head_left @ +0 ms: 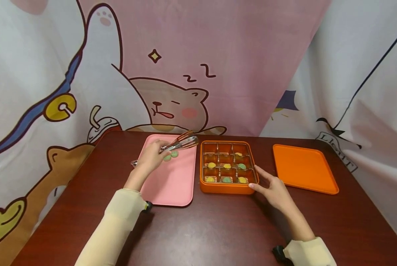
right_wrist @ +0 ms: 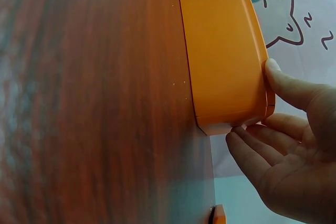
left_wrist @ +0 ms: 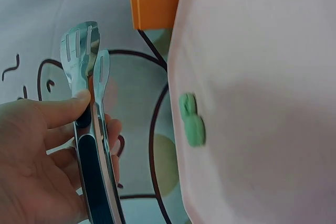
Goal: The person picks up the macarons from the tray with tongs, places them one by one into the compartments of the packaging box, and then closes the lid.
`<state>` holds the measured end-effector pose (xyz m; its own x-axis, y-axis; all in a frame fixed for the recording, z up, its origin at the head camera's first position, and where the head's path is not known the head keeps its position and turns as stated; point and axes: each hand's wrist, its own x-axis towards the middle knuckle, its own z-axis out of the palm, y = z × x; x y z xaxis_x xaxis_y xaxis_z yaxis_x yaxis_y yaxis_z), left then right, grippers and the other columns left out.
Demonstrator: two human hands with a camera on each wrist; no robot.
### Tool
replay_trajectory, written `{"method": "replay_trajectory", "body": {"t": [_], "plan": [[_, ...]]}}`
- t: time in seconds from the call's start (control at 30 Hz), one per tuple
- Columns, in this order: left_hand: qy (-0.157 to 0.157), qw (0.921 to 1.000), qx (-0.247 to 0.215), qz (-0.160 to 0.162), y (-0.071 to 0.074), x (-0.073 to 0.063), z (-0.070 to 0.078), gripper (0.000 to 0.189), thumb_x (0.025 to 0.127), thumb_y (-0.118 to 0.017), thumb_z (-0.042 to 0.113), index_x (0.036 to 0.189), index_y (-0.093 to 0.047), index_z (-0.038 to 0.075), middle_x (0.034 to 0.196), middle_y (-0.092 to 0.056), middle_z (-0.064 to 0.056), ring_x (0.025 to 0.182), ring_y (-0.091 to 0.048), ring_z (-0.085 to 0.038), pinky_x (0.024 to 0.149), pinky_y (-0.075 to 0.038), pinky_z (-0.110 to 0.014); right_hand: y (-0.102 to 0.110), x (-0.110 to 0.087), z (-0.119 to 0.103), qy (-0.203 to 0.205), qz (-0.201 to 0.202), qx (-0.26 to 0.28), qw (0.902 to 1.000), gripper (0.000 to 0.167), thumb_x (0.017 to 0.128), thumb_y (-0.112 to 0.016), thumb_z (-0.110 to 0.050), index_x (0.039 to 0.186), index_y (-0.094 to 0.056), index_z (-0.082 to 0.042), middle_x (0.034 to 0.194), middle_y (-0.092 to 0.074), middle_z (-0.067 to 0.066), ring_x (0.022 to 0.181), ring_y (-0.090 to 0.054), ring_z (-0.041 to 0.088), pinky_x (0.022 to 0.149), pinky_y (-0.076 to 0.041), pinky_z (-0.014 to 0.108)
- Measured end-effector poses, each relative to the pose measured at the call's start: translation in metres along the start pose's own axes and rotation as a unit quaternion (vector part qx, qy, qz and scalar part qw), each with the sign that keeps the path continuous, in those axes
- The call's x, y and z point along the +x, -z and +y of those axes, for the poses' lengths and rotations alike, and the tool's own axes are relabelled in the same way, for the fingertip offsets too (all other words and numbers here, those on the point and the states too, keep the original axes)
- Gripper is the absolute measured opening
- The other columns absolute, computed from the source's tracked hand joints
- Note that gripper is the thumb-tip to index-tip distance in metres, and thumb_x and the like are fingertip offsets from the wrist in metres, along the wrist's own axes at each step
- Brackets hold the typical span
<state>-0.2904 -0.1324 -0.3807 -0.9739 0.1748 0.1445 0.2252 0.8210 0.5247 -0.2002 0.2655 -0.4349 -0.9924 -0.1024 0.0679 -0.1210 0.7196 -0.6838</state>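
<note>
My left hand (head_left: 149,157) holds a pair of metal tongs (head_left: 181,142) over the far part of a pink tray (head_left: 171,188). In the left wrist view the slotted ends of the tongs (left_wrist: 81,51) stand slightly apart with nothing between them. Two small green macaron-like pieces (left_wrist: 193,124) lie side by side on the tray. My right hand (head_left: 274,190) grips the near right corner of an orange box (head_left: 226,189), its thumb on the rim and fingers against the side. The box's divided insert has several yellow pieces (head_left: 211,165) and green pieces (head_left: 241,166) in separate compartments.
To the right of the box lies a flat orange lid (head_left: 304,168). The pink tray sits close to the box's left side. All stand on a dark brown table (head_left: 198,232), with a printed cartoon curtain (head_left: 245,74) hanging behind its far edge.
</note>
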Motion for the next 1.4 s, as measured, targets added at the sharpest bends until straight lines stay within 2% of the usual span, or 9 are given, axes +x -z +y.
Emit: {"method": "replay_trajectory", "body": {"t": [0.27, 0.37, 0.47, 0.6, 0.93, 1.07, 1.23, 1.37, 1.4], "plan": [[0.034, 0.9992, 0.020, 0.008, 0.005, -0.010, -0.026, 0.039, 0.095, -0.067, 0.021, 0.131, -0.064, 0.007, 0.132, -0.063, -0.019, 0.119, -0.061, -0.038, 0.097, -0.047, -0.055, 0.000, 0.000, -0.001, 0.002, -0.002, 0.000, 1.0000, 0.073, 0.093, -0.070, -0.033, 0.153, -0.038, -0.006, 0.149, -0.044, 0.028, 0.089, -0.057, 0.030, 0.081, -0.045, 0.045], [0.039, 0.9988, 0.026, 0.011, 0.007, -0.013, -0.036, 0.038, 0.095, -0.067, 0.019, 0.130, -0.064, 0.006, 0.131, -0.063, -0.020, 0.121, -0.060, -0.039, 0.098, -0.046, -0.057, 0.001, 0.000, 0.000, 0.002, -0.002, 0.006, 1.0000, 0.073, 0.093, -0.070, -0.033, 0.153, -0.037, -0.006, 0.150, -0.043, 0.028, 0.103, -0.061, 0.036, 0.090, -0.048, 0.053], [0.044, 0.9986, 0.029, 0.010, 0.008, -0.016, -0.045, 0.037, 0.095, -0.067, 0.018, 0.129, -0.065, 0.005, 0.129, -0.063, -0.021, 0.120, -0.060, -0.040, 0.097, -0.046, -0.058, 0.001, -0.001, 0.000, 0.004, 0.000, 0.009, 0.9999, 0.073, 0.094, -0.070, -0.032, 0.153, -0.037, -0.006, 0.150, -0.043, 0.027, 0.132, -0.048, 0.045, 0.104, -0.039, 0.065], [0.056, 0.9978, 0.036, 0.004, 0.009, -0.020, -0.058, 0.036, 0.095, -0.067, 0.017, 0.129, -0.065, 0.004, 0.126, -0.063, -0.023, 0.116, -0.060, -0.042, 0.095, -0.046, -0.058, 0.001, -0.001, 0.001, 0.005, 0.001, 0.012, 0.9999, 0.073, 0.093, -0.070, -0.031, 0.153, -0.038, -0.006, 0.150, -0.043, 0.027, 0.135, -0.045, 0.047, 0.106, -0.036, 0.067], [0.099, 0.9944, 0.034, -0.015, 0.007, -0.027, -0.081, 0.036, 0.093, -0.069, 0.019, 0.127, -0.066, 0.008, 0.131, -0.062, -0.024, 0.114, -0.061, -0.042, 0.091, -0.048, -0.055, 0.001, 0.001, 0.002, 0.007, 0.006, 0.006, 0.9999, 0.072, 0.093, -0.071, -0.032, 0.152, -0.039, -0.006, 0.150, -0.044, 0.026, 0.121, -0.053, 0.038, 0.103, -0.041, 0.063], [0.125, 0.9913, 0.040, -0.016, 0.005, -0.028, -0.088, 0.033, 0.091, -0.072, 0.020, 0.123, -0.069, 0.011, 0.129, -0.064, -0.023, 0.110, -0.062, -0.041, 0.086, -0.049, -0.052, -0.001, 0.001, 0.001, 0.008, 0.005, 0.004, 1.0000, 0.072, 0.093, -0.071, -0.033, 0.152, -0.039, -0.006, 0.149, -0.045, 0.026, 0.114, -0.054, 0.036, 0.098, -0.044, 0.057], [0.129, 0.9906, 0.045, -0.012, 0.003, -0.026, -0.091, 0.029, 0.090, -0.073, 0.019, 0.118, -0.073, 0.012, 0.116, -0.071, -0.019, 0.103, -0.065, -0.038, 0.083, -0.049, -0.051, 0.000, 0.000, 0.000, 0.006, 0.003, 0.000, 1.0000, 0.072, 0.093, -0.070, -0.034, 0.153, -0.038, -0.008, 0.149, -0.045, 0.027, 0.110, -0.056, 0.036, 0.089, -0.046, 0.049], [0.130, 0.9903, 0.048, -0.012, 0.002, -0.023, -0.089, 0.024, 0.090, -0.072, 0.019, 0.113, -0.074, 0.013, 0.108, -0.073, -0.016, 0.097, -0.066, -0.035, 0.080, -0.049, -0.048, 0.001, 0.000, 0.000, -0.004, -0.001, 0.009, 1.0000, 0.073, 0.093, -0.070, -0.034, 0.154, -0.038, -0.010, 0.148, -0.045, 0.029, 0.080, -0.054, 0.028, 0.067, -0.045, 0.035], [0.130, 0.9902, 0.048, -0.013, 0.002, -0.023, -0.089, 0.023, 0.090, -0.072, 0.018, 0.112, -0.075, 0.013, 0.107, -0.073, -0.015, 0.095, -0.066, -0.034, 0.079, -0.049, -0.047, 0.001, 0.001, 0.000, -0.005, -0.003, 0.011, 0.9999, 0.073, 0.093, -0.070, -0.034, 0.154, -0.038, -0.010, 0.148, -0.045, 0.029, 0.077, -0.050, 0.026, 0.061, -0.040, 0.033]]}}
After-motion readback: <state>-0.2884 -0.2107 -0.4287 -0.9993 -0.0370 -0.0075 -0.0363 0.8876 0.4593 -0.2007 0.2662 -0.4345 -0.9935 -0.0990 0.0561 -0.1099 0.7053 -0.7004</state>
